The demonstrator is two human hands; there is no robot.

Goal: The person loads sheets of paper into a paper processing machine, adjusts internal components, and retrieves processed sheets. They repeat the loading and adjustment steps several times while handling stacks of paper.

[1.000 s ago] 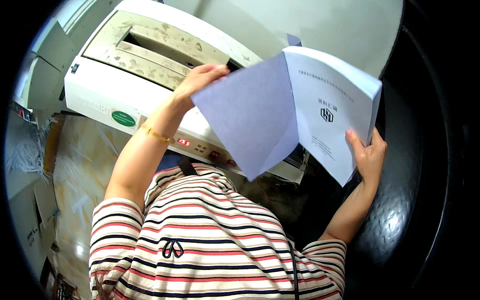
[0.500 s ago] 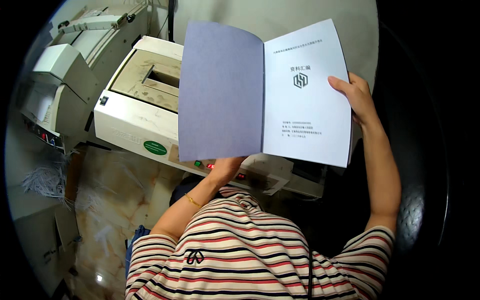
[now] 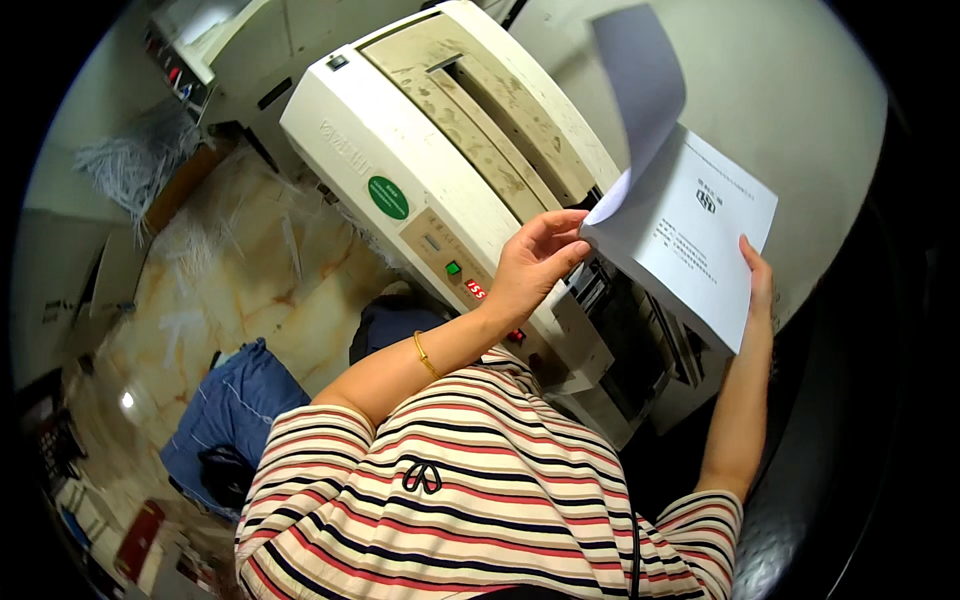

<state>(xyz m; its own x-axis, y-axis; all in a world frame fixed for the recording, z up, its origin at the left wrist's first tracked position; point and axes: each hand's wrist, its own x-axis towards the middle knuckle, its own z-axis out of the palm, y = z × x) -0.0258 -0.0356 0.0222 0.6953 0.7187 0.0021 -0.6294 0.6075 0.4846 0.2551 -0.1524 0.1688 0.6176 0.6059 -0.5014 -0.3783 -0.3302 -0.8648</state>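
Note:
A paper booklet (image 3: 690, 235) is raised above the right end of a white binding machine (image 3: 400, 140). Its lilac cover (image 3: 645, 85) stands curled up and back, baring a white printed title page with a small dark emblem. My right hand (image 3: 758, 280) grips the outer edge, thumb on the page and the other fingers mostly hidden beneath. At the spine's lower corner, my left hand (image 3: 540, 262) has its thumb and fingers closed on the booklet; a gold bracelet circles that wrist.
The machine's beige top has a long dark slot (image 3: 500, 115); a green button (image 3: 453, 268) and red display (image 3: 475, 289) sit on its front. A pale round-edged table (image 3: 820, 120) lies beyond. Shredded paper strips (image 3: 145, 165) and a blue cloth (image 3: 235, 420) are at left.
The booklet has tilted and shifted right and lower, and its cover has swung from lying flat open to curling upright. My left hand has come out from behind it to the spine. The view has turned.

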